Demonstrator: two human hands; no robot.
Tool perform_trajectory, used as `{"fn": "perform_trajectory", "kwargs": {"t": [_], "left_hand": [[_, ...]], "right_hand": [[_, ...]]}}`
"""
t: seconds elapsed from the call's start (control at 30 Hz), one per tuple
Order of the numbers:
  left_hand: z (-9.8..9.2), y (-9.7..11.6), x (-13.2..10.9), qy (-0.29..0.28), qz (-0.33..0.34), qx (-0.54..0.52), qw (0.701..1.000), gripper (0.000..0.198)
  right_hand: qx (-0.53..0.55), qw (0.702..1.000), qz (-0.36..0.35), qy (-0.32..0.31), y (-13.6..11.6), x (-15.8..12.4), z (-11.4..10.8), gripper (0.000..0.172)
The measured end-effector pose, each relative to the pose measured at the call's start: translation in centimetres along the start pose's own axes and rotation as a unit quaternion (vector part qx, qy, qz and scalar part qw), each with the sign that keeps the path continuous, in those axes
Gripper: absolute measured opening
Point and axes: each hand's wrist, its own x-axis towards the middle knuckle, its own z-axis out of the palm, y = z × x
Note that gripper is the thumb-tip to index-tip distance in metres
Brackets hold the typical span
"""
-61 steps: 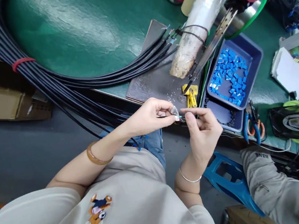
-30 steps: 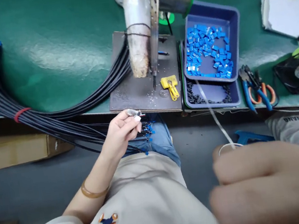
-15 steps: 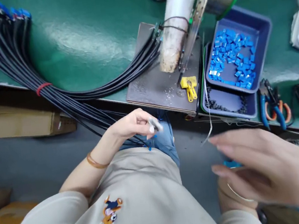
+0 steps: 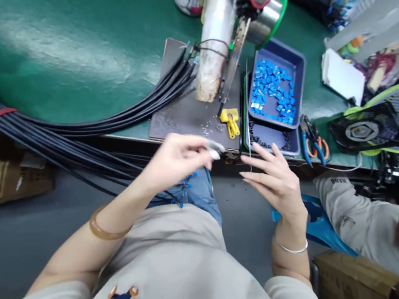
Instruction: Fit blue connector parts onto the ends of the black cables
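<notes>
My left hand is closed, pinching a small silvery-grey piece too blurred to name; it hovers in front of the bench edge. My right hand is open with its fingers apart, at the thin hanging solder wire; whether they touch cannot be made out. Beyond the hands, a soldering iron points down over a dark board, beside a wrapped tube. A yellow clip-like piece lies under its tip. Black cables reach onto the board with their bared ends.
Blue parts fill part of a bin, stacked on another bin of black bits. Pliers, a fan and a wire spool are on the green bench. At right, a person's clothed leg is close by.
My right hand has moved left and away from me to the solder wire. My left hand has risen slightly, still pinching the silvery piece. The view has swung right.
</notes>
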Motion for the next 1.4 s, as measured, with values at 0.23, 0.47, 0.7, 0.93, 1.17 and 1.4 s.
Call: {"fn": "perform_trajectory", "kwargs": {"t": [0.23, 0.47, 0.7, 0.93, 1.17, 1.4], "left_hand": [[-0.7, -1.8, -0.3, 0.250, -0.071, -0.327, 0.909, 0.026], [-0.8, -1.4, 0.4, 0.129, -0.117, -0.326, 0.929, 0.023], [0.1, -0.9, 1.6, 0.125, -0.118, -0.283, 0.944, 0.021], [0.6, -0.6, 1.9, 0.096, -0.110, -0.288, 0.946, 0.020], [0.7, -0.7, 1.9, 0.085, -0.110, -0.285, 0.948, 0.018], [0.9, -1.0, 2.1, 0.066, -0.098, -0.267, 0.956, 0.015]], "right_hand": [[-0.069, 0.996, 0.052, -0.022, -0.4, 3.6, -2.9, 0.019], [-0.265, 0.903, 0.317, 0.118, 9.7, 6.8, -2.8, 0.011], [-0.146, 0.921, 0.341, 0.117, 14.7, 9.2, -2.1, 0.011], [-0.127, 0.936, 0.321, 0.064, 16.2, 10.0, -3.2, 0.024], [-0.125, 0.915, 0.382, 0.047, 17.2, 11.1, -3.5, 0.026], [-0.074, 0.896, 0.409, 0.154, 16.3, 10.7, -3.7, 0.021]]}}
